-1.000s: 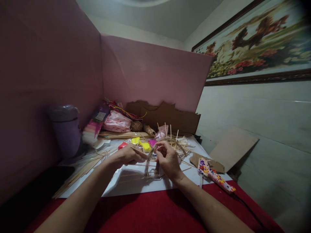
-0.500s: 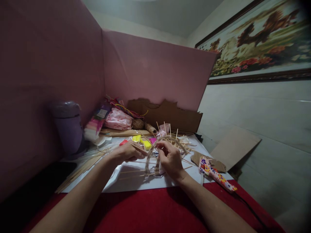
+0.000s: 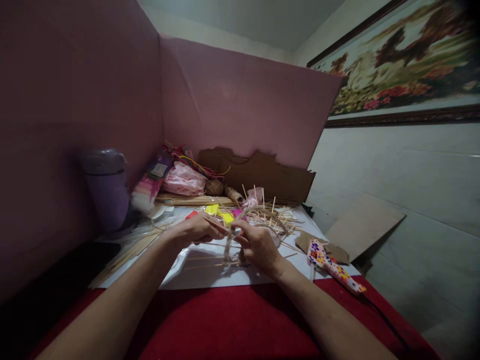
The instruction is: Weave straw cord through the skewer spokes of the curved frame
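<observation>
My left hand [image 3: 200,230] is closed, a thin wooden stick [image 3: 214,221] showing along its fingers. My right hand [image 3: 258,247] pinches a band of brown twine [image 3: 228,247], near the left fingertips. The band curves down to the white sheet; behind the right hand, a twine-wrapped arch [image 3: 275,216] rises among upright sticks. My right fingers and palm hide part of the twine work. Yellow packets [image 3: 212,210] lie just beyond my left hand.
A flowered glue gun [image 3: 333,265] with a cord rests at the right on torn cardboard [image 3: 302,240]. Loose sticks [image 3: 131,252] lie left. Behind are a twine ball [image 3: 214,188], a pink spotted bag [image 3: 183,179] and a cardboard strip [image 3: 258,175]. A purple cup [image 3: 107,197] stands left.
My right hand has shifted slightly left, its fingertips now pinching the twine band closer to my left hand. My left hand has barely moved. The view has tilted slightly.
</observation>
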Motion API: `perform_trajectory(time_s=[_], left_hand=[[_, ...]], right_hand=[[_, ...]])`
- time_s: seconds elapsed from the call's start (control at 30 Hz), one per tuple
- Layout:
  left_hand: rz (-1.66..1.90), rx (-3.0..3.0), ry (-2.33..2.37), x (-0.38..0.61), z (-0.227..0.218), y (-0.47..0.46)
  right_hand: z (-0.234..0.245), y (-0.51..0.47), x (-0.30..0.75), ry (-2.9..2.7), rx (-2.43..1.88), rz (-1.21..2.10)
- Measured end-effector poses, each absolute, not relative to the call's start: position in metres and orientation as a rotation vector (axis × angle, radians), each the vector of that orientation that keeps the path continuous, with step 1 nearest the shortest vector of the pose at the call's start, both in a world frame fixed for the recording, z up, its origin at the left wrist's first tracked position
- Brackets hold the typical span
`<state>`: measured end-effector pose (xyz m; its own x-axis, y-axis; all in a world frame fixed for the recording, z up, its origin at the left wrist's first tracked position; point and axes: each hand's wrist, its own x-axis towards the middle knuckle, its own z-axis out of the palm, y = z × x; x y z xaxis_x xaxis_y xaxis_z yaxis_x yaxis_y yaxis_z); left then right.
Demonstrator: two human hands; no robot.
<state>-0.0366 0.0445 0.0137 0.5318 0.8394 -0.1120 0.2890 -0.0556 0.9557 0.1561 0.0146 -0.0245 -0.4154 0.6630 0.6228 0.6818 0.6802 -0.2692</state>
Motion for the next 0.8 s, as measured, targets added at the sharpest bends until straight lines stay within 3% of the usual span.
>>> perform_trajectory(time_s=[0.8], left_hand=[[0.444,1.684,0.975,-0.044,0.018,0.044]], right_hand=[[-0.035,0.021,0.156,-1.975,-0.789,0.206]])
